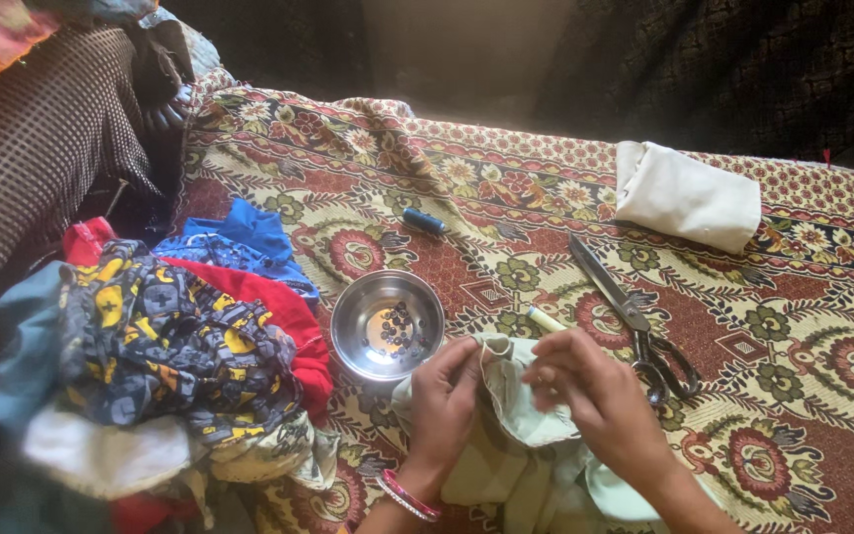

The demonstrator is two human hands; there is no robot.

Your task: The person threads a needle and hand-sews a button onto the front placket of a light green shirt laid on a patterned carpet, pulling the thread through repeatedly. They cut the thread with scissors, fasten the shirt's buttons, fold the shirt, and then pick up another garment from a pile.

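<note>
My left hand (444, 403) pinches the edge of a pale green cloth (511, 435) that lies near the front of a patterned floral bedspread (546, 198). On the same cloth, my right hand (585, 391) has its fingers bunched together, perhaps around something too small to see. A red and white bangle (407, 494) circles my left wrist. Just left of my hands stands a small steel bowl (387, 324) holding several small dark buttons (397, 326).
Scissors (635, 321) lie to the right of my hands. A pale chalk stick (546, 318) rests beside the cloth. A small blue object (423, 221) lies further back. A folded white cloth (686, 195) sits at the back right. Colourful garments (170, 346) are heaped at the left.
</note>
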